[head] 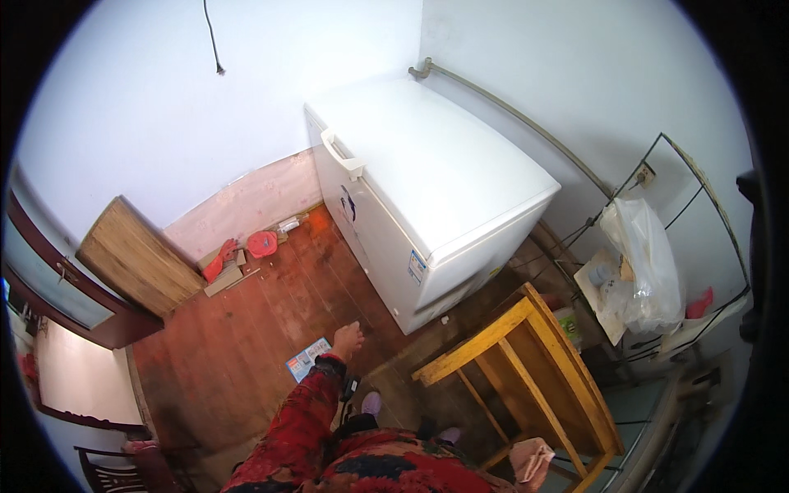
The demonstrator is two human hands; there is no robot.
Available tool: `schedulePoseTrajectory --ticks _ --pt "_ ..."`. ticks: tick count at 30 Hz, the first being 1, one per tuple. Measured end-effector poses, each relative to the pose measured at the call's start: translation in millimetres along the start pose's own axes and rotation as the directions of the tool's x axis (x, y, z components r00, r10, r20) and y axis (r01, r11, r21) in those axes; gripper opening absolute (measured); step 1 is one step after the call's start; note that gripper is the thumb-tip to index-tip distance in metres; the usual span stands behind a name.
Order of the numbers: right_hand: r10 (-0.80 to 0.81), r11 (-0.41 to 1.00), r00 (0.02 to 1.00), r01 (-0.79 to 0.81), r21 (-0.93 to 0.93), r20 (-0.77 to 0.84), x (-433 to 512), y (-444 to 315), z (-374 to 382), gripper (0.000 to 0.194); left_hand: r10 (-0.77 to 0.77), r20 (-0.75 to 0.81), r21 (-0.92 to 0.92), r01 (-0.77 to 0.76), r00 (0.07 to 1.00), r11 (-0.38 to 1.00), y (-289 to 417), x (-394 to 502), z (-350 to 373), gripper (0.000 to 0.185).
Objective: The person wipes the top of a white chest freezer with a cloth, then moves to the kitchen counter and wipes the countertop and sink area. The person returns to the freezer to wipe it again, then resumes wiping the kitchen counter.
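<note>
My left hand [349,341] reaches out over the wooden floor in a red patterned sleeve, its fingers loosely bent, and I see nothing in it. Below it on the floor lies a printed leaflet [308,359], partly covered by the sleeve cuff. A white chest freezer [444,166] with its lid down stands ahead, apart from the hand. The freezer's handle [341,154] is on its left-facing front. My right hand is out of view. At lower right, a pink striped cloth [531,460] shows beside a yellow wooden frame [524,357] that lies tilted.
A wooden board [138,259] leans by the left wall near an open door [80,289]. Red gloves [220,259], a red round container [262,244] and cardboard scraps sit along that wall. A wire rack [703,185] with a plastic bag [647,271] stands right. A cable [212,37] hangs above.
</note>
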State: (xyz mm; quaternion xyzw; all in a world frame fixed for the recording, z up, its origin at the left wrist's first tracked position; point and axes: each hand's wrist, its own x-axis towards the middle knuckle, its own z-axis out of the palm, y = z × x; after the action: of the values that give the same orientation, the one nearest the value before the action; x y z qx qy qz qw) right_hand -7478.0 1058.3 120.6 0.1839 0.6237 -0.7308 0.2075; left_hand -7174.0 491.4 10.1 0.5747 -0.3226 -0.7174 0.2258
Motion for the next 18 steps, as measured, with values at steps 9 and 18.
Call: schedulePoseTrajectory --ticks 9,18 --pt "0.082 0.985 0.987 -0.059 -0.161 0.138 -31 35 38 0.037 -0.045 0.058 -0.23 0.057 0.997 0.971 34 14 89 0.075" --pt "-0.259 0.34 0.87 0.488 -0.804 0.419 -43 3 52 0.039 -0.161 -0.037 -0.347 0.138 0.986 0.928 33 94 145 0.075"
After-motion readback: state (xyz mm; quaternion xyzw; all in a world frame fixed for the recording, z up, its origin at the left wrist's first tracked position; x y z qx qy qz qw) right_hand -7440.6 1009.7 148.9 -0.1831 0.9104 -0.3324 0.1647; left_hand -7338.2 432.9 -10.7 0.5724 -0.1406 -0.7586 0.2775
